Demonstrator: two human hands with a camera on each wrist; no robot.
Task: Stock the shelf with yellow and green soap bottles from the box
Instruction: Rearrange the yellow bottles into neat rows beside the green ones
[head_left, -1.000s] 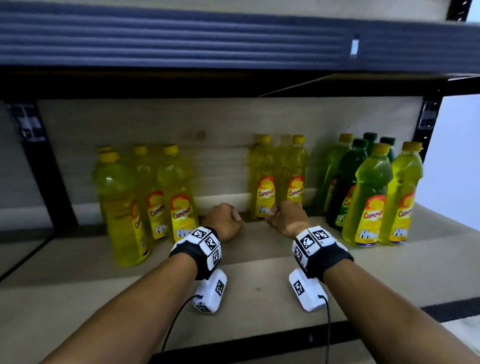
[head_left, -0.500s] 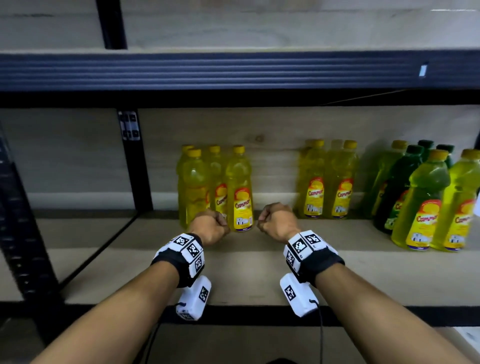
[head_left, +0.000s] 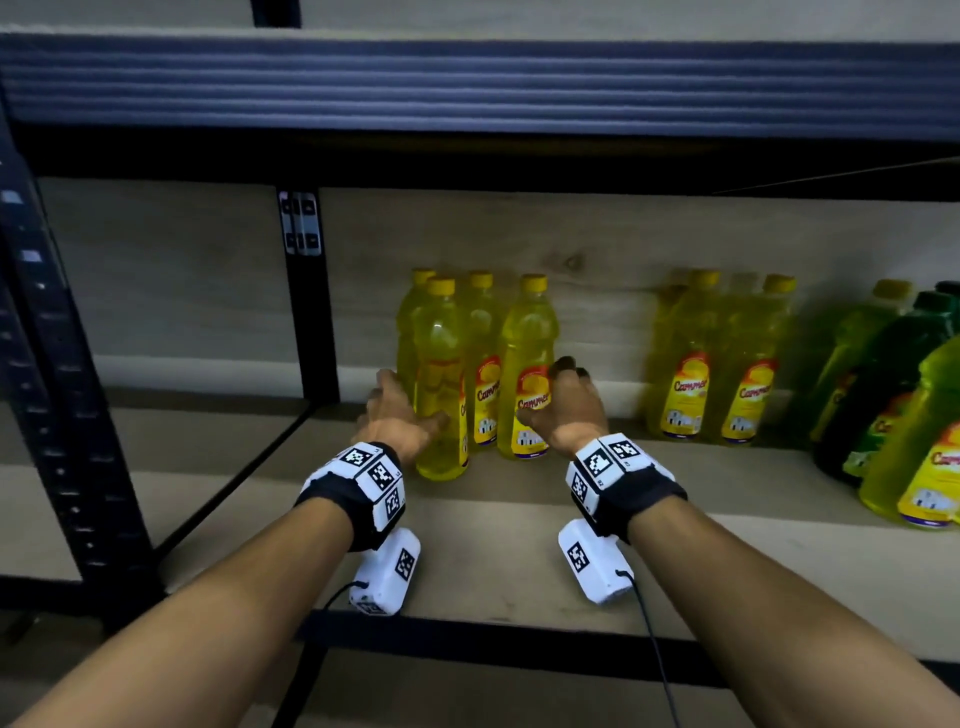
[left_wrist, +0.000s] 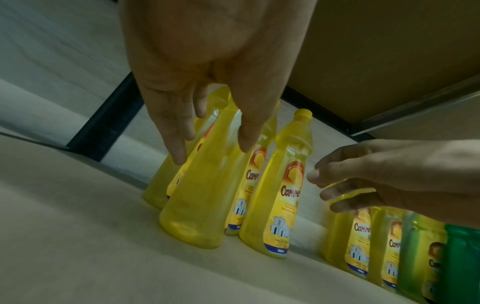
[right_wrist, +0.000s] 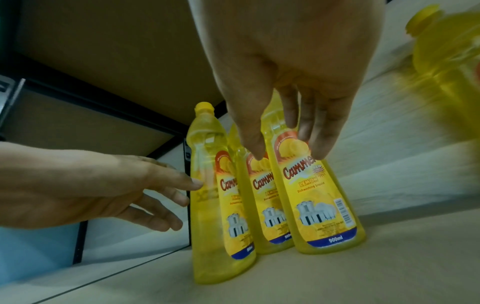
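Left hand (head_left: 392, 415), right hand (head_left: 569, 402) both spread, flanking yellow bottles (head_left: 524, 364); contact unclear; green bottles (head_left: 883, 374) blurred, cropped.

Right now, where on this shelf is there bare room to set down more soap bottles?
Bare board runs along the front edge of the shelf, and left of the left yellow cluster up to the black upright. A narrow gap separates that cluster from the middle yellow group. It is crowded rightward, where the green bottles pack close. Both hands flank the left cluster.

Eight yellow soap bottles (head_left: 524, 374) and about four green soap bottles (head_left: 883, 395) are visible.
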